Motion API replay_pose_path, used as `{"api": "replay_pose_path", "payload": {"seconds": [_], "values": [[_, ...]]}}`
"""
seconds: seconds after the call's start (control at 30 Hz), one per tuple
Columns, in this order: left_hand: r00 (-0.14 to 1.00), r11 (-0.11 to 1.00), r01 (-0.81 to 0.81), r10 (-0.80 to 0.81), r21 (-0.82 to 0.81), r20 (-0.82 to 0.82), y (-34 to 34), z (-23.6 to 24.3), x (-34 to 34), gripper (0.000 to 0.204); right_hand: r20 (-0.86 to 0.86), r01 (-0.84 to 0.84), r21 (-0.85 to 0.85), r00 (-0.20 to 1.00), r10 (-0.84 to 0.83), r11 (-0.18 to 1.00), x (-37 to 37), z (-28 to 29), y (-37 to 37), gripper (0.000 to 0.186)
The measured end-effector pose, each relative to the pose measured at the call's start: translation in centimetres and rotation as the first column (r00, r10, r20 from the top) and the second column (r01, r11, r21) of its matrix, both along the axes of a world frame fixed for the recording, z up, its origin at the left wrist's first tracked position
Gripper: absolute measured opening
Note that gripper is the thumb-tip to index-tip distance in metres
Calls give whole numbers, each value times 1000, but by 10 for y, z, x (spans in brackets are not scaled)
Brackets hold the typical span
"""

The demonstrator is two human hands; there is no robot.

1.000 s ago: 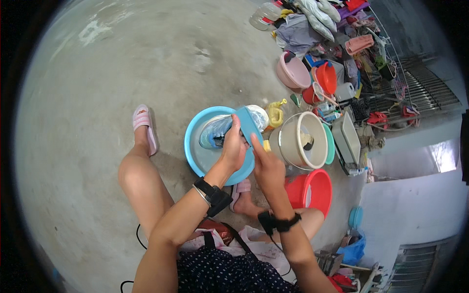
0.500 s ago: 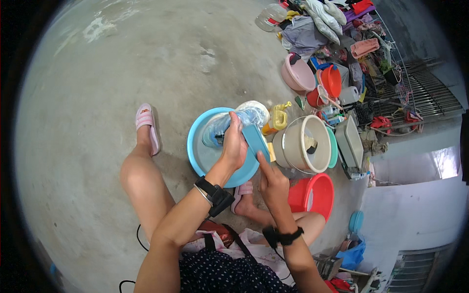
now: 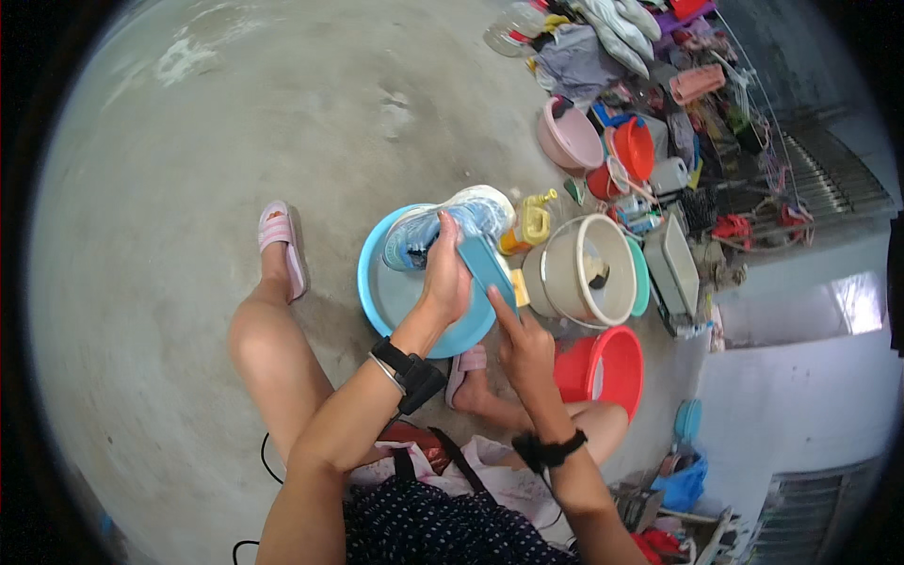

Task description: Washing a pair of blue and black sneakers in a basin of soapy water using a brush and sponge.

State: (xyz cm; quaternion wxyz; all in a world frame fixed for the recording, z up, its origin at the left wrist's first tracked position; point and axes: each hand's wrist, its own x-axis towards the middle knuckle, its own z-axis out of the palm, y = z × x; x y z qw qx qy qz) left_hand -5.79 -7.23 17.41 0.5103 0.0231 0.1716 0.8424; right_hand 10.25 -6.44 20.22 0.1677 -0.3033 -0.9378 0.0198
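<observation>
A blue and white sneaker [image 3: 476, 212] is tilted over the light blue basin [image 3: 369, 282], its pale sole edge toward the far right. My left hand [image 3: 446, 281] is closed at the sneaker's near side, its thumb up; the fingers are mostly hidden. My right hand [image 3: 524, 348] grips a flat blue scrubbing brush [image 3: 487, 267], with the forefinger stretched along its back. The brush slants beside my left hand, close to the sneaker. Whether its bristles touch the shoe is hidden. A cream-coloured block [image 3: 520, 288] shows at the brush's right edge.
Right of the basin stand a yellow bottle [image 3: 533, 224], a beige bucket [image 3: 551, 282] and a red bucket [image 3: 629, 350]. Farther off are a pink basin [image 3: 571, 137], a grey tub [image 3: 672, 268] and piled clothes [image 3: 576, 61]. My slippered feet flank the basin on concrete floor [image 3: 188, 188].
The sneaker has turned, so more of its patterned side and pale sole edge shows. The brush and my right hand have shifted slightly left. Both hands keep their holds.
</observation>
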Motion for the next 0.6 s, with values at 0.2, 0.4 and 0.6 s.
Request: {"api": "replay_pose_path", "payload": {"seconds": [0.2, 0.4, 0.6], "values": [[981, 990, 137, -139, 21, 133, -8, 3, 1, 72, 103, -62, 130, 994, 49, 990, -78, 4, 25, 60], [996, 1000, 5, -5, 2, 93, 8, -3, -1, 75, 17, -23, 59, 1000, 22, 998, 8, 6, 4, 56], [994, 990, 56, -68, 131, 85, -6, 6, -8, 71, 100, -105, 92, 990, 96, 990, -64, 8, 29, 59]]}}
